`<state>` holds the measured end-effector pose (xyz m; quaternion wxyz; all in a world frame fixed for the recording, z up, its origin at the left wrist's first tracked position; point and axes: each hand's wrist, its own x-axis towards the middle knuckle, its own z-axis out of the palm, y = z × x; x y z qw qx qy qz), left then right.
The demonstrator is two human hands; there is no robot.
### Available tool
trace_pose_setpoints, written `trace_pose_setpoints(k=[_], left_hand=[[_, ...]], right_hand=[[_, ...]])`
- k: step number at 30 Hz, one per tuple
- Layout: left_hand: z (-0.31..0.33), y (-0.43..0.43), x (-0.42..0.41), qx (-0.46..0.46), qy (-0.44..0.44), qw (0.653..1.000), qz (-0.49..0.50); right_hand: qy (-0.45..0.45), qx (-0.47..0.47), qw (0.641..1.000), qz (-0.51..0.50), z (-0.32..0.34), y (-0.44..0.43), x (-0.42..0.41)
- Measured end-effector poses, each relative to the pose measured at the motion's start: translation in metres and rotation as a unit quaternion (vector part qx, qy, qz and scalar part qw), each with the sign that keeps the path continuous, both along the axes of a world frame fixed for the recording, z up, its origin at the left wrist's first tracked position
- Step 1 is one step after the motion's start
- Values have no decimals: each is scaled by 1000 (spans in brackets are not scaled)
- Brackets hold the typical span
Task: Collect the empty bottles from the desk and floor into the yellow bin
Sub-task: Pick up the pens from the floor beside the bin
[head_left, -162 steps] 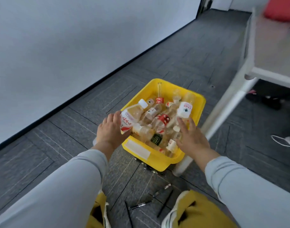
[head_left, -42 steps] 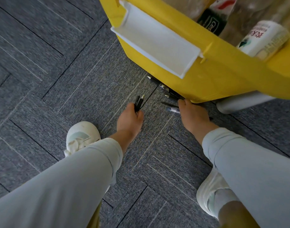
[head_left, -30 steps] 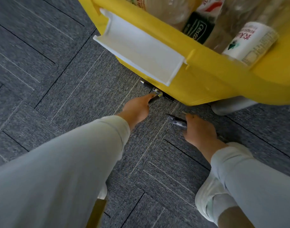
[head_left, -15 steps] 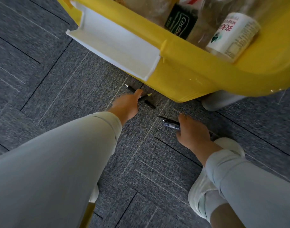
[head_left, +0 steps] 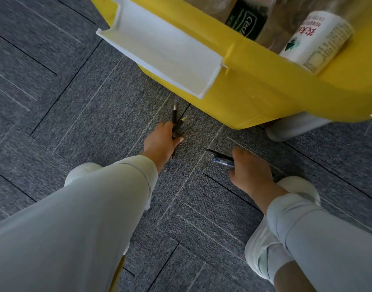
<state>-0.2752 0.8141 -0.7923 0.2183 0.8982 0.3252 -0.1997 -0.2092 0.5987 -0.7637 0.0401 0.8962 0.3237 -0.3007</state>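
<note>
The yellow bin stands on the grey carpet at the top, with a white label holder on its near wall. Empty bottles lie inside it, among them one with a white label and one with a dark green label. My left hand is low over the carpet and grips black pens with yellow tips. My right hand grips a blue pen and a black pen, whose ends stick out to the left.
A white table leg's foot stands on the carpet right behind the bin's near corner. My two white shoes are planted left and right of my hands. Grey carpet tiles cover the floor.
Earlier both hands were at the bin full of bottles. Since then they dropped to the floor and gathered the loose pens; the left hand now holds two pens and has pulled back from the bin.
</note>
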Motion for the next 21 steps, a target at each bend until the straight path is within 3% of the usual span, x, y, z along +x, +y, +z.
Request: trace_pose_setpoints(k=[4, 8, 14, 21], left_hand=[[0, 4, 0, -17, -6, 999, 48], [2, 9, 11, 6, -1, 999, 42], [8, 4, 11, -44, 16, 999, 27], [71, -13, -37, -97, 10, 995, 15]], right_hand=[[1, -6, 1000, 4, -2, 1, -1], [-4, 1, 1000, 6, -3, 2, -3], [12, 28, 1000, 4, 1, 1, 2], [19, 26, 999, 24, 66, 2, 4]])
